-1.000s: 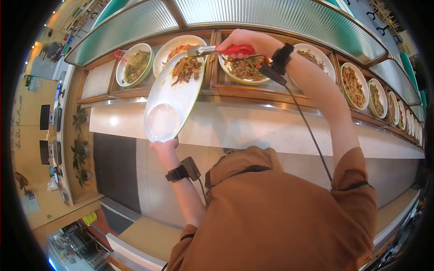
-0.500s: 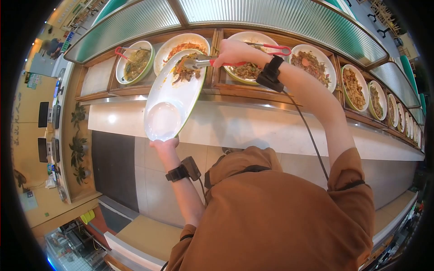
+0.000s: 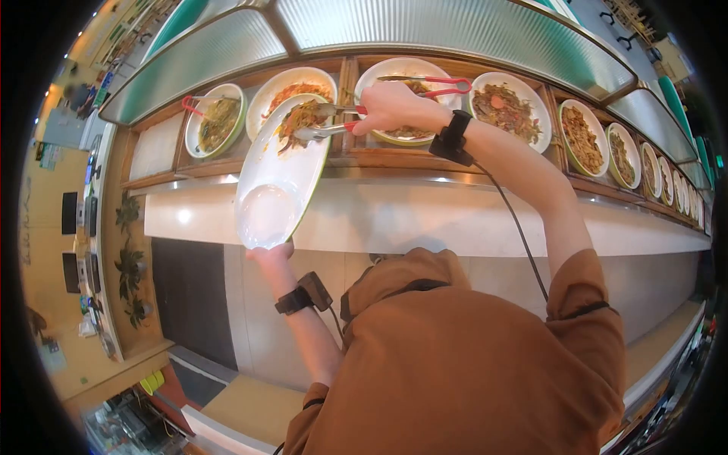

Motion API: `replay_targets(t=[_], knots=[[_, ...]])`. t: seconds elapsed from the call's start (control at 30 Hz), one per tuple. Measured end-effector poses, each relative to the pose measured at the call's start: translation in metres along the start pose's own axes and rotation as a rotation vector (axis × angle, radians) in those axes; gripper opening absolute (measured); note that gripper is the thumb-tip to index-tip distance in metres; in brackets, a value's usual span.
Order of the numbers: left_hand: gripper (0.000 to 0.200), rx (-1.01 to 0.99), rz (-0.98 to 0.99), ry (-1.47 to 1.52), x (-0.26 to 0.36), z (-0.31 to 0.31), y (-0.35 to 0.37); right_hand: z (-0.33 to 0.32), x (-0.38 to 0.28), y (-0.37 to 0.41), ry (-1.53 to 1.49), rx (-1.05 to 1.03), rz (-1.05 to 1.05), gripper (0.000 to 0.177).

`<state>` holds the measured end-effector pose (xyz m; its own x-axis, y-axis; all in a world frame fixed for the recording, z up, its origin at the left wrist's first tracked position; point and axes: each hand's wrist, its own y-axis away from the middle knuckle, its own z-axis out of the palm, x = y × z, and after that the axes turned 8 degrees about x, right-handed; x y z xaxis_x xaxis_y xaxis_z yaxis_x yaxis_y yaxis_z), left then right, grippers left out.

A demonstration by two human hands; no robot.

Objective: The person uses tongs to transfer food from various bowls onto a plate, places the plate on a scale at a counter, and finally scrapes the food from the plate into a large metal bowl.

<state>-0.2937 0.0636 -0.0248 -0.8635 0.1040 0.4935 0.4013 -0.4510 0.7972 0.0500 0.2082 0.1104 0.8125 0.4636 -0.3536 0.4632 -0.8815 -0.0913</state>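
Observation:
My left hand (image 3: 271,253) grips the lower end of a white oval plate (image 3: 292,168) with a green rim, which is tilted over the counter edge. A round white bowl shape (image 3: 268,216) lies at the plate's near end. Mixed shredded food (image 3: 299,123) is at its far end. My right hand (image 3: 385,108) is closed on red-handled metal tongs (image 3: 334,121), whose tips are spread apart at the food. Behind the plate is a bowl of reddish food (image 3: 292,91). Another pair of red-handled tongs (image 3: 440,80) rests in the dish beyond my right hand.
Food dishes line the wooden counter, including a bowl with tongs (image 3: 220,125), a meat dish (image 3: 509,114) and several smaller ones to the right. A ribbed glass guard (image 3: 447,34) runs behind them. A cable (image 3: 516,216) hangs from my right wrist.
The tongs' tips have spread apart at the food. The plate and my right hand have shifted slightly left in view, and the counter's dishes have also shifted left.

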Motion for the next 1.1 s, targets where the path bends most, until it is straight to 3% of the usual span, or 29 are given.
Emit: replay_targets(t=[0.1, 0.17, 0.23, 0.3, 0.37, 0.5, 0.83, 0.97, 1.1], knots=[[0.054, 0.090, -0.037, 0.092, -0.004, 0.006, 0.007, -0.019, 0.020, 0.007, -0.198, -0.054, 0.175, 0.048], [0.054, 0.220, -0.056, 0.249, -0.006, 0.029, 0.057, -0.035, 0.041, 0.015, -0.440, -0.131, 0.340, 0.047], [0.055, 0.223, 0.069, 0.006, -0.006, 0.021, 0.031, -0.056, 0.053, 0.034, -0.571, -0.138, 0.473, 0.040], [0.056, 0.244, 0.088, -0.029, -0.004, 0.015, 0.016, -0.066, 0.079, 0.044, -0.680, -0.230, 0.642, 0.040], [0.056, 0.282, -0.002, 0.138, -0.004, 0.029, 0.047, -0.064, 0.099, 0.059, -0.739, -0.266, 0.725, 0.039], [0.054, 0.257, -0.024, 0.178, -0.006, 0.033, 0.060, -0.074, 0.099, 0.087, -0.672, -0.330, 0.879, 0.037], [0.051, 0.255, -0.038, 0.219, -0.008, 0.034, 0.067, -0.059, 0.111, 0.096, -0.597, -0.413, 0.886, 0.032], [0.045, 0.192, 0.000, 0.101, -0.003, 0.027, 0.051, -0.054, 0.121, 0.094, -0.683, -0.379, 0.915, 0.028], [0.042, 0.203, -0.017, 0.175, -0.004, 0.030, 0.054, -0.050, 0.118, 0.093, -0.720, -0.308, 0.919, 0.026]])
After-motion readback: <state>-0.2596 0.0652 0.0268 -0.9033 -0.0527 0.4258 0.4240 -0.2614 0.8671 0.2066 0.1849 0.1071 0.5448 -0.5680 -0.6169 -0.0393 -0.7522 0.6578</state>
